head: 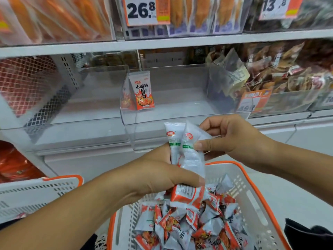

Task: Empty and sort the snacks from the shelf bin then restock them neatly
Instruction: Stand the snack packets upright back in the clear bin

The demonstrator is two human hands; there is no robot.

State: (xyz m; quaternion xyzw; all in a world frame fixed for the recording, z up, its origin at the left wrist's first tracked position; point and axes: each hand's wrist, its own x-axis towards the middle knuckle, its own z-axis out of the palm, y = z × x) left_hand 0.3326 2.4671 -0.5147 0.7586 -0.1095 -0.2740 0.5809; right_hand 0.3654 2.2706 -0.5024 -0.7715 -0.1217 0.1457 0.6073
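Note:
A clear plastic shelf bin (225, 116) stands on the middle shelf. One red-and-white snack packet (143, 91) leans upright against its left wall. Below, a white basket with orange rim (252, 188) holds several small red-and-white snack packets (189, 224). My left hand (158, 175) grips a bunch of packets (175, 141) upright above the basket, with more packets under its fingers. My right hand (232, 139) pinches one of those packets (191, 148) between thumb and fingers.
A second white basket (36, 192) sits at the lower left. Neighbouring bins hold red netted goods (23, 83) on the left and brown packets (281, 69) on the right. Price tags (142, 11) hang on the upper shelf. A dark object (310, 235) lies at lower right.

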